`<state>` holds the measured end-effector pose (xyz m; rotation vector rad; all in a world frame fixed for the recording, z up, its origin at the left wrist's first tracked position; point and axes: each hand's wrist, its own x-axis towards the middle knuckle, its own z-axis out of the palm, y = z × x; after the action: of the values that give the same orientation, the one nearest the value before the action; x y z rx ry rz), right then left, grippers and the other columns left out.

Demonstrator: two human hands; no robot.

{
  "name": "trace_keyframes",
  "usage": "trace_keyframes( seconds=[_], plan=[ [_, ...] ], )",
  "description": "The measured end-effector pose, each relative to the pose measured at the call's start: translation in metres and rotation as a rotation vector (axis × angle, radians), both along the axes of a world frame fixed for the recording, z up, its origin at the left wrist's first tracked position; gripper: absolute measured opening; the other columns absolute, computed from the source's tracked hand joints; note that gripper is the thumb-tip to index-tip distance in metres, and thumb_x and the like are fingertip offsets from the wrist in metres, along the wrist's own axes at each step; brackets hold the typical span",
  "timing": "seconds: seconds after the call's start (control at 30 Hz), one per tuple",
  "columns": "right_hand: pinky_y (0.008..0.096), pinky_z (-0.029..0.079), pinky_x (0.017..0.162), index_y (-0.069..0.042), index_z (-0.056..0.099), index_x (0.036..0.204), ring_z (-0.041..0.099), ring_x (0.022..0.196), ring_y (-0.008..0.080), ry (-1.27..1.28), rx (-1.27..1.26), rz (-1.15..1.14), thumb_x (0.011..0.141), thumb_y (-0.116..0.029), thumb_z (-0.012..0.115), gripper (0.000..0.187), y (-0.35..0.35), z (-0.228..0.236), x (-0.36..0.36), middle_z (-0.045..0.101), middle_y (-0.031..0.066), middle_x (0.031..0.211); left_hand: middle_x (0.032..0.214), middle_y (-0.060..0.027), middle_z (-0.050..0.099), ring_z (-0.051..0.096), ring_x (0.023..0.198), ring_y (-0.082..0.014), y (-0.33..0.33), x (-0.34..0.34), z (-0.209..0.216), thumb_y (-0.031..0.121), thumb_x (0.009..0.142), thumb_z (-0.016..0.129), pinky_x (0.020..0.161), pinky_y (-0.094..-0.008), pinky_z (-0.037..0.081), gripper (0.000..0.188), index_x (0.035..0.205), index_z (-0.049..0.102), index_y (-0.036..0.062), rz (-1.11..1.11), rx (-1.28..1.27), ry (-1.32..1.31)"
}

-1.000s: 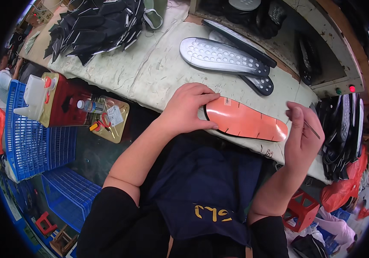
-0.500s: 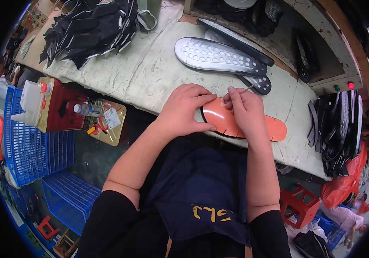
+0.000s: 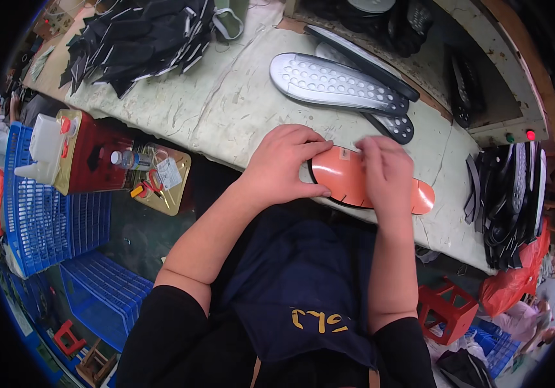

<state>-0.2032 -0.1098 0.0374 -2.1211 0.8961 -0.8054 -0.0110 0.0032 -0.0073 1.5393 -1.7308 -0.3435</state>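
Note:
A glossy orange sole-shaped piece (image 3: 337, 176) with a dark edge, short black tick marks and a small pale label lies at the bench's front edge. My left hand (image 3: 285, 161) grips its rounded left end, thumb on the near side and fingers on the far side. Over its middle is my right hand (image 3: 387, 173), fingers curled together and smeared by motion; whatever is between them cannot be made out. Just beyond lie silver-and-black shoe soles (image 3: 332, 83) with round studs, overlapping one another.
Dark cut pieces (image 3: 141, 42) are heaped at the far left of the bench (image 3: 238, 97). More black soles and strips (image 3: 515, 194) stand at the right end. Left of the bench are a red-sided can (image 3: 90, 152), a tray with scissors (image 3: 172, 171) and blue crates (image 3: 106, 291). A red stool (image 3: 445, 310) is lower right.
My right hand has lifted and shifted right, uncovering the label on the orange piece. The thin rod that showed at its fingers is out of sight. My left hand keeps its grip.

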Motion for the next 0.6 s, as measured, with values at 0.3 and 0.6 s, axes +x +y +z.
trace_keyframes(
  seconds=[0.3, 0.6],
  plan=[
    [0.0361, 0.055, 0.071, 0.002, 0.069, 0.095, 0.070, 0.076, 0.0290, 0.056, 0.062, 0.044, 0.099, -0.004, 0.072, 0.008, 0.063, -0.003, -0.056, 0.071, 0.0138, 0.087, 0.125, -0.0103, 0.072, 0.065, 0.121, -0.0329, 0.003, 0.002, 0.001, 0.039, 0.064, 0.096, 0.108, -0.0458, 0.049, 0.073, 0.128, 0.076, 0.0077, 0.014, 0.004, 0.000],
    [0.0412, 0.054, 0.069, 0.000, 0.067, 0.090, 0.068, 0.075, 0.0355, 0.138, -0.063, 0.061, 0.096, -0.004, 0.075, 0.010, 0.068, -0.007, -0.052, 0.070, 0.0140, 0.086, 0.124, -0.0100, 0.072, 0.065, 0.121, -0.0323, 0.003, -0.001, 0.002, 0.037, 0.065, 0.096, 0.108, -0.0455, 0.049, 0.073, 0.128, 0.076, 0.0080, 0.010, 0.019, 0.010]
  ],
)
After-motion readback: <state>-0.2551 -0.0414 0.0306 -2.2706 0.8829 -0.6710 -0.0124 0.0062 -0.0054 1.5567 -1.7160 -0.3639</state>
